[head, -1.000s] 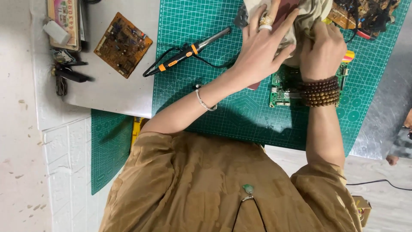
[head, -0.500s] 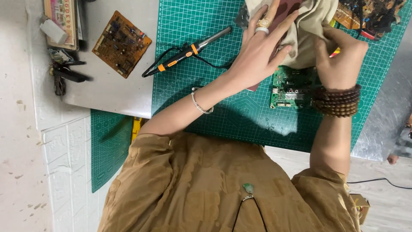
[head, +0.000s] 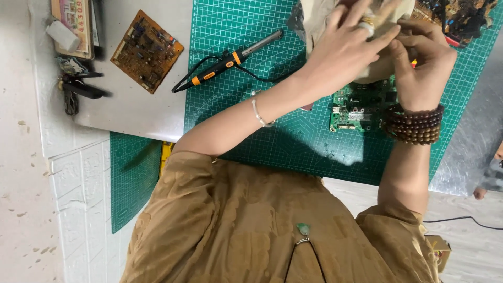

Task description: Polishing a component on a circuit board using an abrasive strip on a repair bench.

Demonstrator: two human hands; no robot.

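My left hand [head: 348, 50], with a ring and a thin bracelet, grips a beige cloth [head: 322, 18] at the top of the head view. My right hand [head: 424, 65], above a wrist of dark wooden beads, pinches the same cloth from the right, fingertips touching the left hand's. Just below both hands a small green circuit board [head: 359, 107] lies flat on the green cutting mat [head: 251, 141]. What the cloth wraps is hidden.
A black and orange soldering iron [head: 230, 60] lies on the mat to the left, cable looped. A brown circuit board [head: 146, 50] sits on the grey tabletop, with dark pliers [head: 78, 89] further left. More electronics [head: 461, 18] crowd the top right corner.
My right hand has lifted off the green board and closed on the cloth beside the left hand. The left hand shifted slightly on the cloth.
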